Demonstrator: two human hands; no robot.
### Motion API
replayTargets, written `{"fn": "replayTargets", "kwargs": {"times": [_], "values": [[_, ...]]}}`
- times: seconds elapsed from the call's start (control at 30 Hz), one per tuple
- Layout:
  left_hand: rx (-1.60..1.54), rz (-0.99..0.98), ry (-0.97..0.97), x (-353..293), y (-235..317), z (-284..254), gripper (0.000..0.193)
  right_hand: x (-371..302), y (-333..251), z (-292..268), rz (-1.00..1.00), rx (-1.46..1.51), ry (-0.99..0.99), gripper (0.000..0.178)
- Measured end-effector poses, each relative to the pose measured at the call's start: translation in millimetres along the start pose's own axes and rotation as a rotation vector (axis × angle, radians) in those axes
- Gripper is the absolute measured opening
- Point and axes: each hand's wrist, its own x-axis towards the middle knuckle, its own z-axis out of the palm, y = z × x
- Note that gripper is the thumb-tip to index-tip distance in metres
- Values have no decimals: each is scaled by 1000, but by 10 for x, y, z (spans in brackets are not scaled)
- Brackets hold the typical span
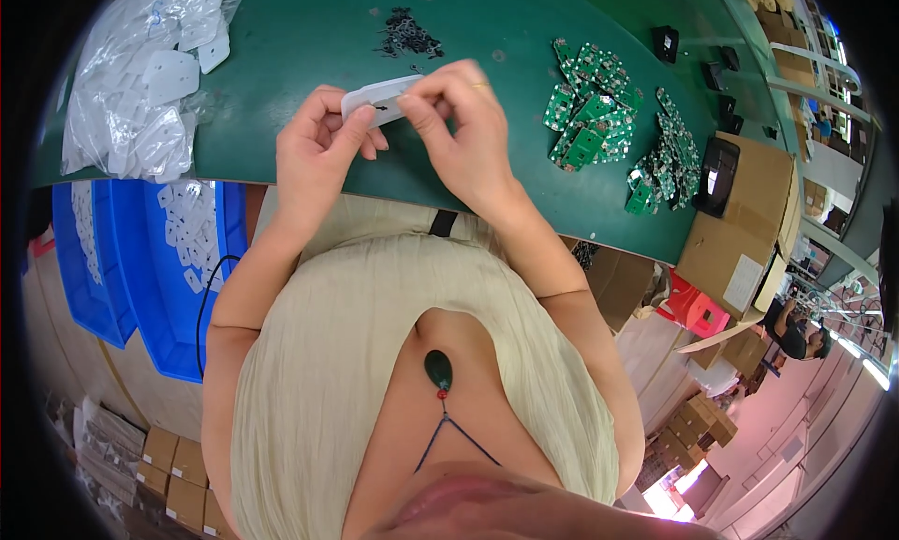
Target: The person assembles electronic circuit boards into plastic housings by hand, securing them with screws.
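A small white plastic cover (376,94) is held up above the green table's near edge. My left hand (318,151) grips its left end, thumb on the near face and fingers curled behind. At the other end, my right hand (461,133) is closed, thumb and fingertips pinching the cover's edge. Whether a tiny part sits between those right fingertips is hidden. A small dark spot or part shows on the cover's face between the two thumbs. Just beyond the hands lies a loose heap of small black parts (408,34).
Plastic bags of white covers (131,100) fill the table's left. Green circuit boards (590,109) lie in heaps at the right, beside a black device (717,177) and a cardboard box (740,226). Blue bins (154,287) with white pieces stand below the left table edge.
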Motion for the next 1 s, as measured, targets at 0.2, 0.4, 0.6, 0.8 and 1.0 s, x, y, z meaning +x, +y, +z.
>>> {"fn": "replayTargets", "kwargs": {"times": [0.2,0.4,0.6,0.8,1.0], "values": [[-5,29,-40,-63,46,19,7,27,17,-69,-33,39,-52,21],[21,-59,-80,-195,73,-44,11,-60,19,-12,181,193,-226,17],[-79,-87,28,-375,75,-194,23,-86,-10,129,302,459,-346,19],[1,36,593,-662,-178,-1493,26,139,412,-3,151,216,-26,21],[7,59,1068,-1436,-1076,-3088,31,196,670,61,-36,-427,130,21]]}}
